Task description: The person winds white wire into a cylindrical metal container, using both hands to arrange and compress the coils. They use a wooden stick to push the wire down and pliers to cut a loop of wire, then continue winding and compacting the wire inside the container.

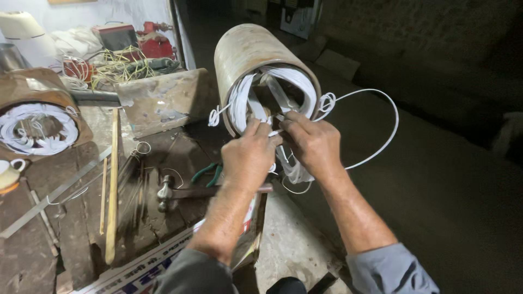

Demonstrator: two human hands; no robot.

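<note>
At the bench edge: metal cylinder point(256, 60) lying on its side, open end packed with white tape coils point(297, 87). Left hand point(248, 158) and right hand point(313, 142), fingers pinched on tape at the opening. One tape loop point(381, 130) hangs out right. Beside them on the bench point(76, 228): hammer point(174, 191), green-handled pliers point(210, 173), wooden stick point(113, 190).

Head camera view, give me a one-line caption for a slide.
Both hands, left hand and right hand, work white tape inside a metal cylinder above a hammer and green-handled pliers.
</note>
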